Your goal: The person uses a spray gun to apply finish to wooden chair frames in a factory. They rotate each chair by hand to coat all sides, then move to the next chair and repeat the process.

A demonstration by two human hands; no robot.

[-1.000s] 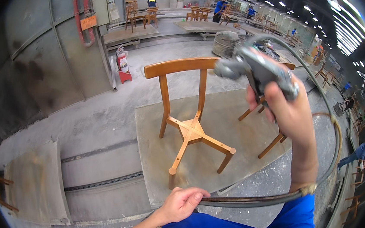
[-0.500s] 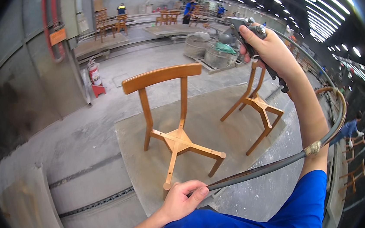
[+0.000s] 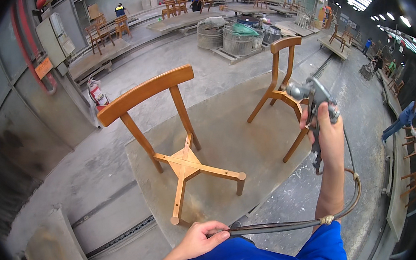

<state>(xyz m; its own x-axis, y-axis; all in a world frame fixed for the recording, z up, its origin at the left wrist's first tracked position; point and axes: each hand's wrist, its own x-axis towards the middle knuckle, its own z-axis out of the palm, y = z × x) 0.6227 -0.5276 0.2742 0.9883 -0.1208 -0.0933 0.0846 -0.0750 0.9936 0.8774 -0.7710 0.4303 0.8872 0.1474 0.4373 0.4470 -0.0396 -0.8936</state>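
A red fire extinguisher (image 3: 97, 92) stands at the far left, well apart from both hands' fingers. Next comes a seatless wooden chair frame (image 3: 184, 164), upright on a grey board (image 3: 229, 143); it lies beyond the left fingers and a little to their left, its nearest leg close to them. The left hand (image 3: 202, 240) has thumb and fingers pinched together on a grey hose (image 3: 281, 226), which runs from them to the right, a thin brown line alongside. Drums (image 3: 241, 40) sit well beyond these fingers. A second chair frame (image 3: 289, 68) stands beyond the right fingers and to their left, partly hidden by a metal spray gun (image 3: 317, 93). The right hand (image 3: 330, 131) has its fingers clamped around that gun, nozzle pointing left.
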